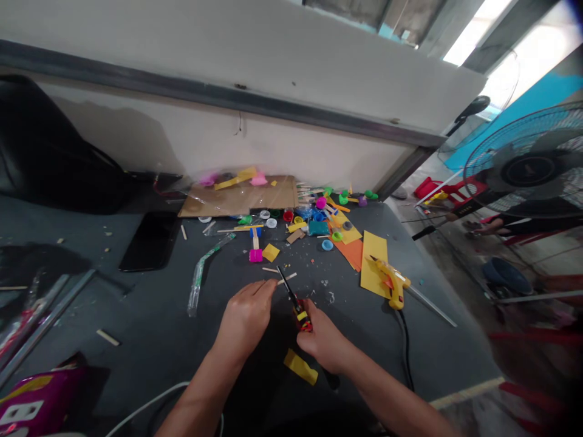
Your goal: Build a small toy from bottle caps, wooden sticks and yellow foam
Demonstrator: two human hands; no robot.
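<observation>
Fingers closed, my right hand (323, 340) grips scissors (297, 306) by their red, yellow and black handles, the dark blades pointing up and left. My left hand (248, 312) pinches a thin pale wooden stick (288, 278), which crosses the blades near their tips. Whether the blades are fully closed on it is too small to tell. Another short stick (271, 270) lies just beyond. Near my right wrist rests a strip of yellow paper (300, 366). Farther back stands a small piece made of sticks with blue and magenta ends (255, 244), next to a yellow paper square (271, 252).
A yellow glue gun (392, 284) lies on yellow paper (374, 249) at right, its cord (406, 352) running down the table. Bottle caps (288, 216), coloured scraps and cardboard (241, 200) crowd the back. At left are a phone (150, 241) and a clear plastic wrapper (197, 285). A fan (528, 170) stands beyond.
</observation>
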